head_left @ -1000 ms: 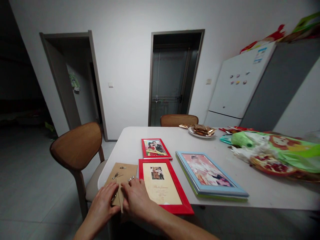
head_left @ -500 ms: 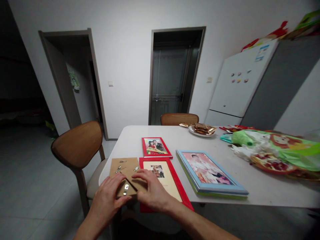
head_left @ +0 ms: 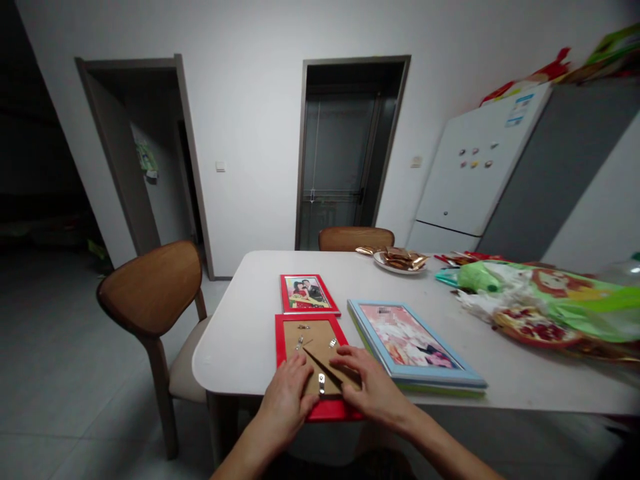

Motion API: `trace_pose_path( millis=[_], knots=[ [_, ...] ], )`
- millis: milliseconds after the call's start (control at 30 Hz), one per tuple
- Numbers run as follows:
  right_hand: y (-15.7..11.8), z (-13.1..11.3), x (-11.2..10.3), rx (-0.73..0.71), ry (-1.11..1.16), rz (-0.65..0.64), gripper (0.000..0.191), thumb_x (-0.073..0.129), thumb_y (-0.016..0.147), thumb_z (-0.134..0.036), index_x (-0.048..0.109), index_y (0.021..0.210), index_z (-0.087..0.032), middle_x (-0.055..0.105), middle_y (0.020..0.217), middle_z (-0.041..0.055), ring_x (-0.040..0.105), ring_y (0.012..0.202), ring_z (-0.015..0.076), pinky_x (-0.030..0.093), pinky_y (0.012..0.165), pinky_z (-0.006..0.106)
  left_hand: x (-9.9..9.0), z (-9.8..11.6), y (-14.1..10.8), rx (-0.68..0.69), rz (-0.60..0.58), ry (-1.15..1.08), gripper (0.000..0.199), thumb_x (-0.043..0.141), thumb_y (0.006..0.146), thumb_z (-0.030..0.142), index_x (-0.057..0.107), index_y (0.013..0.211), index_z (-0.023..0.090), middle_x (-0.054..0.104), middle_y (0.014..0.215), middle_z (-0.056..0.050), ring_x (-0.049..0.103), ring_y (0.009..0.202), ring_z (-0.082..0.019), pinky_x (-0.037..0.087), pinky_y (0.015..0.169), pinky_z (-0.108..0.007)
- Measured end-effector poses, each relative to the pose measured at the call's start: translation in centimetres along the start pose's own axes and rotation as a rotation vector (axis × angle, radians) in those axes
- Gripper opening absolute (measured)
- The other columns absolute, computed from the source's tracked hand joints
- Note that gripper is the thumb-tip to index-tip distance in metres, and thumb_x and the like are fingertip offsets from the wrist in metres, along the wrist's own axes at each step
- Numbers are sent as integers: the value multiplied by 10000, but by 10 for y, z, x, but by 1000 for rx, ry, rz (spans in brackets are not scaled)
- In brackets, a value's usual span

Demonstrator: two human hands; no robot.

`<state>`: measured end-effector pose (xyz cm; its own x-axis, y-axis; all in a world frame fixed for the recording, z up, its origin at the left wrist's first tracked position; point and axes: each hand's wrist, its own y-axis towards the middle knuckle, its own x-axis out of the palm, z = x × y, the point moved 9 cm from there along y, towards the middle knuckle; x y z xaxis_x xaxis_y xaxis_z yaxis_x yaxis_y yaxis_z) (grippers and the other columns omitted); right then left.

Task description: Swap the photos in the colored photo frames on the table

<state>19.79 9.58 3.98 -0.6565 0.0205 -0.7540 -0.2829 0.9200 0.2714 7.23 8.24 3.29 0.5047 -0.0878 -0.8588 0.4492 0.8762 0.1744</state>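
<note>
A brown picture-frame backing board [head_left: 314, 332] with several metal clips and a narrow dark gap beside its stand flap lies over the opening of a red picture frame [head_left: 281, 341]. My left hand [head_left: 286, 395] grips the board along its near left part. On the opposite side, my right hand [head_left: 374, 392] holds its right edge, thumb and fingers bent around it. Whether the board rests fully inside the frame I cannot tell. Beyond it lies a smaller red framed photo [head_left: 306, 293], face up. Right of my hands, a light-blue framed photo [head_left: 415, 340] tops a stack of frames.
The white table [head_left: 240, 333] also carries a plate of wrapped snacks [head_left: 400, 259], a green plastic bag [head_left: 565, 293] and an opened pomegranate [head_left: 535, 327]. A wooden chair [head_left: 155, 287] stands at the left, another chair [head_left: 356, 238] behind the table.
Both hands have carried the backing board rightward from beside the red frame to over it. The board now covers the cream sheet and small photo that showed inside the frame.
</note>
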Motion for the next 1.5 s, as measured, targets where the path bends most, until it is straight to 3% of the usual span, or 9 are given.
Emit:
trace_pose_path(
  millis=[267,467,667,800,967,1167,1267,1333,1500],
  knots=[
    [0,-7,18,-126,-133,1,427,485,588,-129,582,994,-218,484,1130,80,429,1027,224,314,895,389,-3,-9,0,-9,-76,60,399,456,790,358,476,1153,194,407,1296,-107,332,1212,-224,217,1003,-463],
    [2,-9,17,-137,-224,-26,290,500,687,-242,602,958,-245,507,1086,62,432,985,211,341,836,347,-1,-9,-4,-5,-26,93,596,616,644,448,483,1143,151,408,1285,-155,339,1202,-274,211,997,-493],
    [25,2,10,-3,-414,47,361,385,797,-325,494,1125,-220,485,1079,90,417,962,213,324,798,331,4,-16,-8,25,36,100,568,648,614,459,529,1064,133,465,1234,-175,404,1158,-276,234,989,-503],
    [39,7,12,90,-530,3,350,336,817,-397,562,986,-189,498,1003,103,439,884,220,320,762,337,4,-15,-9,29,60,100,534,669,602,435,543,1025,135,481,1220,-174,424,1140,-277,253,982,-505],
    [40,2,19,16,-505,-36,373,298,837,-343,606,803,-136,520,903,109,449,869,212,306,811,320,1,-13,-10,8,92,80,480,683,604,386,555,984,122,516,1182,-172,453,1114,-277,274,977,-500],
    [29,8,14,28,-415,19,345,338,821,-352,585,926,-135,487,1068,119,446,944,204,324,842,306,0,-15,-12,16,143,30,553,706,582,348,524,1054,124,579,1095,-152,488,1072,-284,286,964,-517],
    [19,-5,15,-27,-411,39,351,393,796,-332,531,1071,-164,447,1168,123,391,1049,241,294,883,369,-1,-16,-13,29,168,-1,572,716,570,335,514,1073,152,605,1043,-118,500,1054,-280,284,962,-519],
    [10,-24,22,-144,-373,14,327,419,785,-293,527,1082,-208,454,1167,96,370,1071,238,282,893,387,-1,-18,-13,25,162,-17,577,715,571,339,510,1077,152,611,1016,-111,499,1051,-281,279,963,-519],
    [-10,-57,36,-324,-280,-114,194,416,797,-241,609,786,-229,530,931,38,427,917,186,337,810,343,-3,-19,-13,17,154,-44,553,701,586,353,508,1066,155,617,966,-88,497,1045,-275,256,974,-516]
  ],
)
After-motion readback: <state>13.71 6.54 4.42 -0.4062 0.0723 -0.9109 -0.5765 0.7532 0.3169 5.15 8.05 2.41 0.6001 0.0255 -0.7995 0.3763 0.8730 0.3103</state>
